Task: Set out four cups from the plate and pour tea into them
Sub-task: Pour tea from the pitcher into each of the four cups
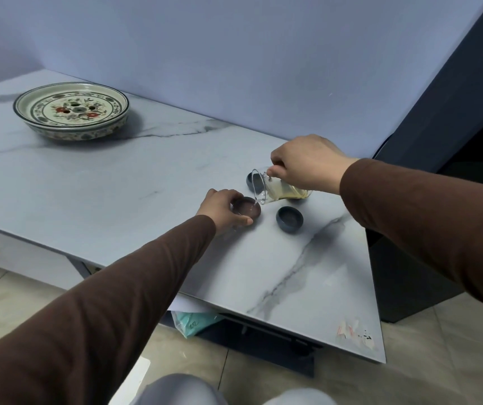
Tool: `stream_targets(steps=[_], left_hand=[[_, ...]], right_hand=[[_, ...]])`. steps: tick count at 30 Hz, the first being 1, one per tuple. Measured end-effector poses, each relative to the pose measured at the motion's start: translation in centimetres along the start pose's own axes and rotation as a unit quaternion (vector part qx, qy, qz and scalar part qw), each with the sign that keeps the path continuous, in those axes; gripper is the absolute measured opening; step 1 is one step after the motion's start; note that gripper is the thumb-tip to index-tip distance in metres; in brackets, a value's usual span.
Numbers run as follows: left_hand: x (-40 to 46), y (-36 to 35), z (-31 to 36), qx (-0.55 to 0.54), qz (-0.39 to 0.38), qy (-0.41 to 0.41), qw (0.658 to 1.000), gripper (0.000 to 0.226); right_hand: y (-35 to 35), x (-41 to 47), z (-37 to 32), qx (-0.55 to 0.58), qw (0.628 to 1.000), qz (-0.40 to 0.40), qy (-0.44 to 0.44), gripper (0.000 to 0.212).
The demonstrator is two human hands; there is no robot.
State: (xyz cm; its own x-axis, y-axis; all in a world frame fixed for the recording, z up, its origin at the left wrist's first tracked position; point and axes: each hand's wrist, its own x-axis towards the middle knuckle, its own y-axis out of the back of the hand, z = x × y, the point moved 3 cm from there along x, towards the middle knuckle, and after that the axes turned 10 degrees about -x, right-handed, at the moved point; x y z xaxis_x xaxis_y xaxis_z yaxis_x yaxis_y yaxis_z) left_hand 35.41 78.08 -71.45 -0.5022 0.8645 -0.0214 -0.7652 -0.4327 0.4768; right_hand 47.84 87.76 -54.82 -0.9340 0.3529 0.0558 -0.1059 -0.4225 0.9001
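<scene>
My right hand [307, 165] grips a clear glass pitcher [275, 190] of pale yellow tea, tipped to the left with its spout over a brown cup [41, 210]. My left hand [222, 210] holds that brown cup [247, 209] by its rim on the marble table [117, 185]. Just to the right of it stands a dark blue cup [290, 219]. Another dark cup [250, 179] shows partly behind the pitcher. The floral plate [71, 111] sits at the far left with no cups on it. I cannot see a fourth cup.
The table's right edge and near corner [374, 346] drop to a tiled floor. A dark cabinet [439, 118] stands to the right. A teal packet [193, 323] lies on a shelf under the tabletop.
</scene>
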Motion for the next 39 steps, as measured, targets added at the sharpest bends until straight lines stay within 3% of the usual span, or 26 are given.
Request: stream_targets(steps=[11, 27, 34, 39], left_hand=[[0.2, -0.1, -0.1, 0.004, 0.000, 0.012, 1.000, 0.064], [0.2, 0.0, 0.1, 0.015, -0.009, 0.016, 1.000, 0.066], [0.2, -0.2, 0.2, 0.034, -0.007, 0.016, 0.999, 0.069], [0.3, -0.1, 0.4, 0.059, -0.024, 0.022, 0.998, 0.082]], right_hand=[[1.4, 0.4, 0.2, -0.025, 1.000, 0.015, 0.006, 0.044], [1.6, 0.1, 0.2, -0.007, 1.000, 0.020, 0.000, 0.043], [-1.4, -1.9, 2.5, 0.139, 0.983, -0.008, -0.117, 0.036], [-5.1, -4.4, 4.8, 0.379, 0.892, -0.027, -0.244, 0.042]])
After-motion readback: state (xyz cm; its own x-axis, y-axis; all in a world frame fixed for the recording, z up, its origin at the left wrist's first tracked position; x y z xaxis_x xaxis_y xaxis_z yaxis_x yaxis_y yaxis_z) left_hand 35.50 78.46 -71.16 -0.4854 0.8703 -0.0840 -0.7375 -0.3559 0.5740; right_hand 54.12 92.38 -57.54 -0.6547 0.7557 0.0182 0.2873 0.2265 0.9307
